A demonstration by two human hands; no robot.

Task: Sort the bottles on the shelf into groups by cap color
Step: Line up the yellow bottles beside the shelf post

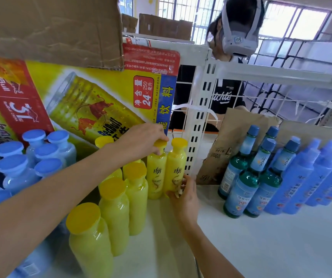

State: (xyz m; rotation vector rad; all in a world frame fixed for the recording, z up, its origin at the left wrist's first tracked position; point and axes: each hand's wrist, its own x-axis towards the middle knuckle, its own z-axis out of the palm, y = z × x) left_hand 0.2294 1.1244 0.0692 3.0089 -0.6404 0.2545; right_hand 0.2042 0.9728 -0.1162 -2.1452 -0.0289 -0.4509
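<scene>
Several yellow-capped yellow bottles (117,209) stand in a row on the white shelf (261,237). My left hand (141,141) grips the cap of a yellow bottle (156,175) at the back. My right hand (183,195) holds the lower body of the neighbouring yellow bottle (175,167). Pale blue-capped bottles (16,167) cluster at the left. Green glass bottles with blue caps (249,177) and solid blue bottles (309,177) stand to the right.
A yellow and red drinks carton (81,101) leans behind the bottles under a brown cardboard box (50,27). A white slotted upright (199,121) divides the shelf bays. Cardboard sheets (231,141) lean at the back. A person wearing a headset (239,27) stands beyond the shelf.
</scene>
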